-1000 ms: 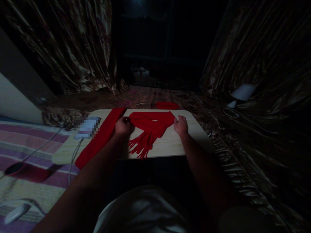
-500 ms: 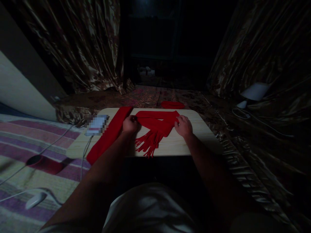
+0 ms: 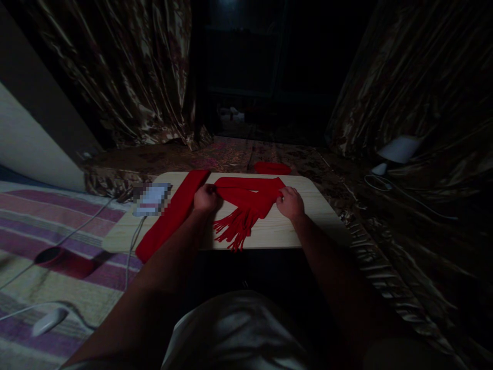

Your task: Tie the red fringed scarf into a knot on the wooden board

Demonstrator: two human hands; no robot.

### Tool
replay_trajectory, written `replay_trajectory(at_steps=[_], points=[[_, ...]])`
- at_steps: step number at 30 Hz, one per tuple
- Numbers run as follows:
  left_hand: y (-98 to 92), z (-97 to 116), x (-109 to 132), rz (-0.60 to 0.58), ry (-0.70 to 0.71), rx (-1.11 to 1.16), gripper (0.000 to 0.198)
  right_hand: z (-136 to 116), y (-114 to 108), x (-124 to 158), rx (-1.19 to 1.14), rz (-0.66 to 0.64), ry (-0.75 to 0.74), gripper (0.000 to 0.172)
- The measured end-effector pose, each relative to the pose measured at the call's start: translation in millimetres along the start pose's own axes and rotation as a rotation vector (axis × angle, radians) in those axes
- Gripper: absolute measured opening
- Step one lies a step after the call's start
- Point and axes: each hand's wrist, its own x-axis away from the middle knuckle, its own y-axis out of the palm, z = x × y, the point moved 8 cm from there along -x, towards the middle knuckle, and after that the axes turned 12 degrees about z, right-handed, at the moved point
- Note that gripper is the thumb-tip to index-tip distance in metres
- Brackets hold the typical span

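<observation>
A red fringed scarf (image 3: 265, 200) lies on a pale wooden table (image 3: 308, 226), folded over at an angle with its tassels pointing toward me. My left hand (image 3: 206, 198) is closed on the scarf's left edge, thumb and fingers pinched together. At the fold on the right, my right hand (image 3: 291, 202) grips the edge with curled fingers. A long red strip of cloth (image 3: 173, 218) runs along the table's left side, past my left wrist; whether it joins the fringed part is hidden by my hand.
Left on the table is a blurred-out flat device (image 3: 152, 199) with a cable. Beyond the far edge sits a folded red cloth (image 3: 272, 168). A small white lamp (image 3: 398, 149) stands at right. A striped bedspread (image 3: 23, 221) at left holds a red cylindrical object (image 3: 73, 263) and cables.
The view has shifted very slightly. Both hands keep their hold on the scarf, which lies almost exactly as before.
</observation>
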Motion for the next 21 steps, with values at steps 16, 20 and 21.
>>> replay_trajectory(at_steps=[16,20,21], points=[[-15.9,-31,-7,0.196,-0.224,0.071,0.050,108,2,16,-0.127,0.323,0.766,0.036],[-9.7,-33,-9,0.152,-0.210,0.039,0.041,115,11,20,-0.211,0.270,0.766,0.029],[-8.7,-33,-10,0.139,-0.205,0.022,0.039,114,13,21,-0.243,0.248,0.759,0.027]])
